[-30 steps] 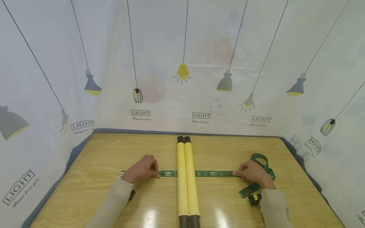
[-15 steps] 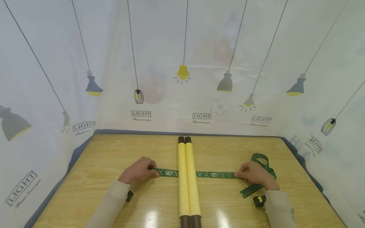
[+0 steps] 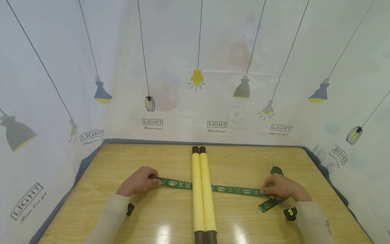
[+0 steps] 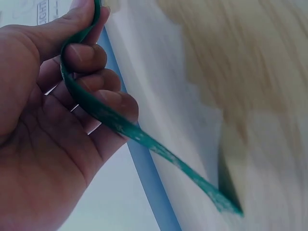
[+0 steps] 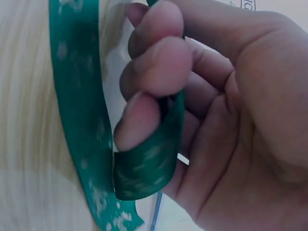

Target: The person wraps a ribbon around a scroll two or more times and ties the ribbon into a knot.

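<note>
We had a green patterned ribbon (image 3: 231,190) stretched across the wooden table (image 3: 128,156), running under two yellow tubes (image 3: 202,189) that lay side by side, touching, with dark caps at both ends. Our left hand (image 3: 137,181) grasped the ribbon's left end: from the left wrist the ribbon (image 4: 120,126) was pinched between thumb and curled fingers (image 4: 84,55), then trailed off toward the table. Our right hand (image 3: 281,190) clutched the other end; from the right wrist the ribbon (image 5: 77,110) ran flat along the wood while a looped part of it sat folded under our curled fingers (image 5: 159,62). In the head view a short free tail of ribbon poked out below that hand, and a bit of its loop showed just behind the knuckles. Around the table hung a white curtain (image 3: 195,51) printed with hanging lamps and the word LIGHT
</note>
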`<state>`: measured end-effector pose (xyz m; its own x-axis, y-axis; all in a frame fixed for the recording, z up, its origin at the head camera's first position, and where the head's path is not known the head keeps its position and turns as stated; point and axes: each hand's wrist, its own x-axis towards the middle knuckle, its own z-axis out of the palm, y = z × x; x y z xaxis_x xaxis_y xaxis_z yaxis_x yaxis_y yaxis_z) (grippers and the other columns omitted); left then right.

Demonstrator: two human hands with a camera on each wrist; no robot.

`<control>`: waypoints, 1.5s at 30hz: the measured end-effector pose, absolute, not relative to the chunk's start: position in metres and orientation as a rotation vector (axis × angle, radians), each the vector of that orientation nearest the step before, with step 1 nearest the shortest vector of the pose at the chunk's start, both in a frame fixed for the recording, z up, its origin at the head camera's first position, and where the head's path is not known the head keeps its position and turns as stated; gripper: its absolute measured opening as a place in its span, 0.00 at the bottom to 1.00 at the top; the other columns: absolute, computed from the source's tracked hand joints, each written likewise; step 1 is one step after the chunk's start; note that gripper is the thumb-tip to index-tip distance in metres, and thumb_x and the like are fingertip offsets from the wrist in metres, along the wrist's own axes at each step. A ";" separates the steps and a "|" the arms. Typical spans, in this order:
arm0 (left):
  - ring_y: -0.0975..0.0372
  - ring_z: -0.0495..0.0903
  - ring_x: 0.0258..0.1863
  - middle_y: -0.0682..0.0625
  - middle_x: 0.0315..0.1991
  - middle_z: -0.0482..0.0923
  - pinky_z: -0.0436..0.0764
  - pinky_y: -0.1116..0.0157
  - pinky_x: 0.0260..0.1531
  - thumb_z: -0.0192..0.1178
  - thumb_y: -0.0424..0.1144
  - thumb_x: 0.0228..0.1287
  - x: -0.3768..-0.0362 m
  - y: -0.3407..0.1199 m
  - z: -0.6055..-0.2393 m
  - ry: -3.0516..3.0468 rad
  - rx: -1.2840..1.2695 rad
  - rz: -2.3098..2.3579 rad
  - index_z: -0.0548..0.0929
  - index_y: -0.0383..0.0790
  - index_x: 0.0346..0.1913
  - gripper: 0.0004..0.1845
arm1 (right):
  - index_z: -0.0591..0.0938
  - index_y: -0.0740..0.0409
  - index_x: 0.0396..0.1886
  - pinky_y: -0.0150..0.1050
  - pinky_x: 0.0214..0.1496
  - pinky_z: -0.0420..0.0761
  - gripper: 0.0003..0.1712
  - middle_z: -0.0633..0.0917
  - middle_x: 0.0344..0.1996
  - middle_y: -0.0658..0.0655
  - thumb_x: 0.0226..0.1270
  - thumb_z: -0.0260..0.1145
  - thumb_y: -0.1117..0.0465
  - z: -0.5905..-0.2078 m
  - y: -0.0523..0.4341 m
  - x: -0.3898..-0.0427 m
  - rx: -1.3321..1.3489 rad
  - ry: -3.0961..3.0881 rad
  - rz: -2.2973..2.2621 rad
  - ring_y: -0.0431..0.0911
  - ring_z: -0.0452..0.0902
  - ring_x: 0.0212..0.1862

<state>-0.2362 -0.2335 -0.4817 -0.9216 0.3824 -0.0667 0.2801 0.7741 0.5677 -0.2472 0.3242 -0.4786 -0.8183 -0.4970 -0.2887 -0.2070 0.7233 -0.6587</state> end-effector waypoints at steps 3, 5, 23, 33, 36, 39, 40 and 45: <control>0.64 0.71 0.27 0.56 0.29 0.80 0.72 0.64 0.33 0.68 0.44 0.69 -0.236 -0.242 -0.481 2.792 0.485 0.853 0.85 0.50 0.30 0.08 | 0.87 0.53 0.33 0.33 0.20 0.73 0.12 0.78 0.16 0.47 0.73 0.68 0.51 -0.476 0.331 -0.248 -0.539 2.472 -0.851 0.38 0.70 0.18; 0.64 0.71 0.27 0.57 0.29 0.80 0.72 0.64 0.33 0.68 0.44 0.69 -0.236 -0.248 -0.480 2.799 0.475 0.848 0.85 0.50 0.30 0.08 | 0.87 0.52 0.35 0.33 0.20 0.73 0.11 0.77 0.16 0.47 0.73 0.68 0.51 -0.474 0.335 -0.248 -0.536 2.465 -0.847 0.38 0.69 0.17; 0.61 0.71 0.26 0.51 0.31 0.82 0.71 0.63 0.32 0.68 0.44 0.69 -0.228 -0.306 -0.470 2.866 0.306 0.775 0.87 0.44 0.33 0.09 | 0.87 0.56 0.34 0.33 0.18 0.74 0.13 0.74 0.13 0.45 0.73 0.68 0.52 -0.463 0.377 -0.251 -0.629 2.401 -0.900 0.34 0.66 0.14; 0.62 0.72 0.27 0.50 0.33 0.85 0.72 0.62 0.32 0.68 0.44 0.68 -0.220 -0.342 -0.464 2.921 0.301 0.721 0.88 0.42 0.35 0.09 | 0.87 0.61 0.36 0.34 0.17 0.74 0.13 0.71 0.15 0.41 0.75 0.66 0.55 -0.448 0.402 -0.248 -0.653 2.376 -0.910 0.31 0.64 0.15; 0.62 0.73 0.27 0.51 0.33 0.86 0.73 0.61 0.32 0.68 0.44 0.68 -0.219 -0.352 -0.462 2.936 0.323 0.716 0.88 0.41 0.35 0.09 | 0.87 0.62 0.37 0.33 0.17 0.73 0.13 0.69 0.14 0.40 0.76 0.65 0.57 -0.446 0.413 -0.248 -0.634 2.357 -0.931 0.31 0.62 0.15; 0.62 0.73 0.28 0.51 0.33 0.86 0.73 0.62 0.32 0.68 0.44 0.68 -0.217 -0.362 -0.461 2.950 0.303 0.706 0.88 0.41 0.35 0.09 | 0.87 0.62 0.38 0.33 0.17 0.72 0.13 0.67 0.13 0.40 0.76 0.65 0.57 -0.443 0.423 -0.247 -0.583 2.369 -0.927 0.31 0.60 0.15; 0.62 0.72 0.28 0.50 0.33 0.86 0.73 0.62 0.32 0.68 0.44 0.68 -0.216 -0.366 -0.460 2.953 0.295 0.703 0.88 0.40 0.35 0.09 | 0.87 0.62 0.38 0.34 0.17 0.72 0.13 0.67 0.13 0.40 0.76 0.64 0.56 -0.442 0.426 -0.246 -0.567 2.386 -0.916 0.32 0.60 0.15; 0.61 0.71 0.28 0.49 0.34 0.84 0.71 0.63 0.30 0.67 0.43 0.69 -0.210 -0.383 -0.457 2.955 0.222 0.690 0.88 0.40 0.35 0.10 | 0.86 0.59 0.36 0.36 0.21 0.73 0.15 0.74 0.18 0.44 0.75 0.65 0.51 -0.438 0.438 -0.242 -0.464 2.535 -0.826 0.33 0.64 0.18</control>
